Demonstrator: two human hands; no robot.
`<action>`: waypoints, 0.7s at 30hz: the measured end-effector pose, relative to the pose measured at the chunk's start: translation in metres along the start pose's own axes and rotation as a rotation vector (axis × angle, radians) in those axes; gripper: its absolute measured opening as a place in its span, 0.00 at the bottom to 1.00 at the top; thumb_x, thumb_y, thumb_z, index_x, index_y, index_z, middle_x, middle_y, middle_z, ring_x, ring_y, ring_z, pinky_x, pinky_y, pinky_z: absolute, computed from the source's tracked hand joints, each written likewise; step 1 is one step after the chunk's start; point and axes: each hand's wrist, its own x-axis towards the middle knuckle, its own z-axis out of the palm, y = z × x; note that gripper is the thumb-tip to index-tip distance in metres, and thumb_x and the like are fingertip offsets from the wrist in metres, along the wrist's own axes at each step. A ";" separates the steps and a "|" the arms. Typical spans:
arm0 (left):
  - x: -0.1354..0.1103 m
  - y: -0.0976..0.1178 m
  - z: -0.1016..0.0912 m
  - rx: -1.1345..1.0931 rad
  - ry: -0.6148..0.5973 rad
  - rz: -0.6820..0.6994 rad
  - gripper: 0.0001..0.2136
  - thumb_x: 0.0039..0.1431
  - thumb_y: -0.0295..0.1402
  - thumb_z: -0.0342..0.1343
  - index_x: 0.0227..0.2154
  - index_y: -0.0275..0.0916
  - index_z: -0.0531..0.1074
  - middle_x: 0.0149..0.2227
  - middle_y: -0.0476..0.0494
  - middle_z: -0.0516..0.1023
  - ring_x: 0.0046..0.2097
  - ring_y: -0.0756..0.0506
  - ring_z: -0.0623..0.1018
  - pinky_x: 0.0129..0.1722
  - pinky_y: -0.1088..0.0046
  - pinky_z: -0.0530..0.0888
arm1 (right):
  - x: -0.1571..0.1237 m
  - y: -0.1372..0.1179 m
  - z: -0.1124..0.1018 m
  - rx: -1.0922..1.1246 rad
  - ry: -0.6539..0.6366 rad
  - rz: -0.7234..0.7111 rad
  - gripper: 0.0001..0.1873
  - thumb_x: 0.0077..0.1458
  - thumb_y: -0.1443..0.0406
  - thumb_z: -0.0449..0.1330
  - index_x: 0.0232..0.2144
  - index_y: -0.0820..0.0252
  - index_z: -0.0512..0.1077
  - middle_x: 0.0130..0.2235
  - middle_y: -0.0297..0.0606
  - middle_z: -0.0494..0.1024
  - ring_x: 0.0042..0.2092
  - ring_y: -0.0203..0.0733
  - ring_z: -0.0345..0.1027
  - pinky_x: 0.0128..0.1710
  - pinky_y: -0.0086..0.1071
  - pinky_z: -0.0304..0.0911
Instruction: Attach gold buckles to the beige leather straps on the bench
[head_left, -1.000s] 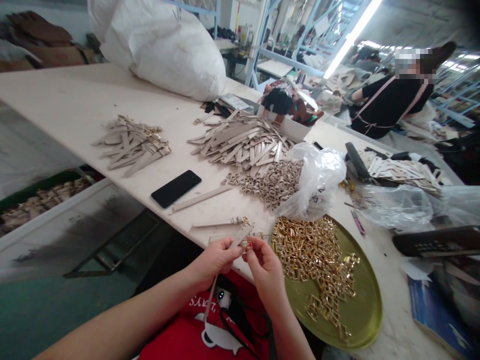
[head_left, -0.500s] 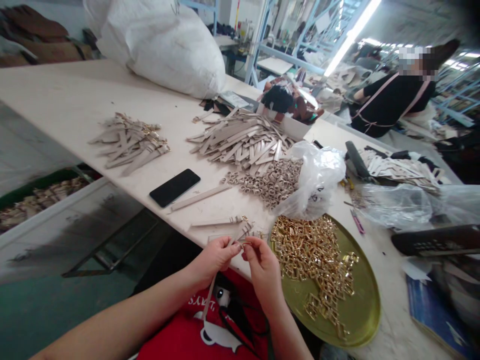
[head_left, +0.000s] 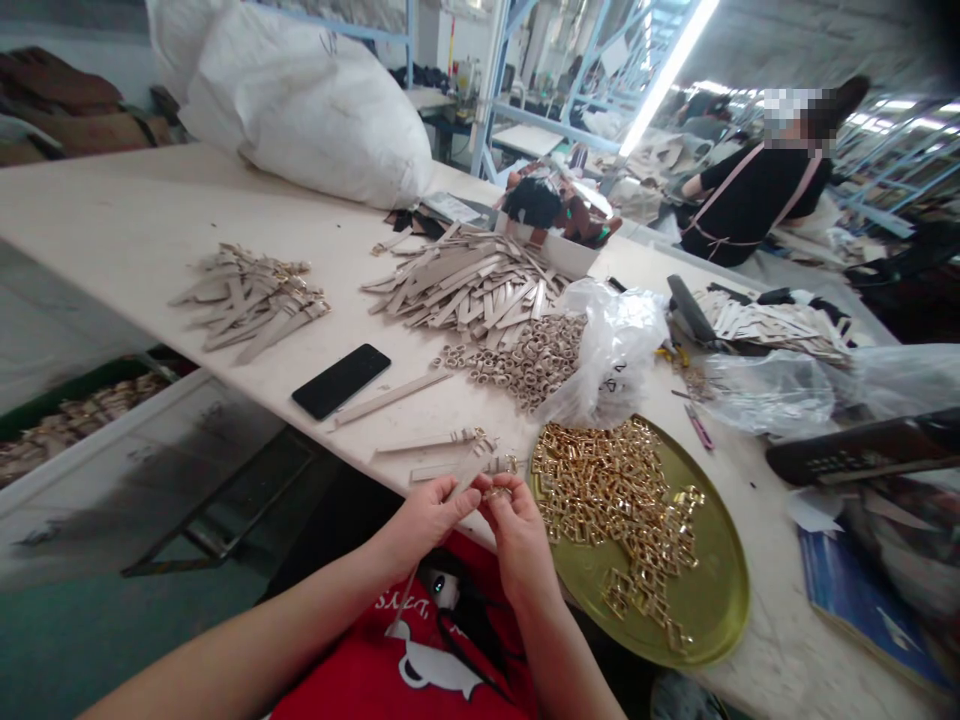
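Observation:
At the near table edge my left hand [head_left: 429,517] pinches a beige strap [head_left: 466,473] whose far end points up over the table. My right hand [head_left: 514,522] is closed on a small gold buckle [head_left: 496,491] pressed against that strap. Just right of my hands stands a round brass tray [head_left: 716,590] heaped with gold buckles [head_left: 615,490]. Two finished straps [head_left: 431,441] lie on the table just beyond my fingers.
A black phone [head_left: 341,380] and a loose strap [head_left: 390,397] lie left of centre. Piles of straps [head_left: 247,295], [head_left: 469,285], a heap of small loops [head_left: 525,362], plastic bags [head_left: 615,350] and a big white sack [head_left: 300,100] fill the table. A person in black [head_left: 750,195] works at the far right.
My hands stay together on the strap and buckle, fingers shifting slightly. The view has drifted a little, so everything sits slightly further left.

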 end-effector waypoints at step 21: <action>0.011 0.005 -0.014 0.224 -0.007 0.130 0.16 0.53 0.46 0.47 0.25 0.36 0.65 0.19 0.56 0.58 0.21 0.54 0.57 0.21 0.79 0.55 | 0.012 -0.006 -0.003 -0.074 0.039 0.026 0.12 0.44 0.64 0.63 0.34 0.58 0.72 0.25 0.29 0.72 0.27 0.30 0.64 0.31 0.26 0.62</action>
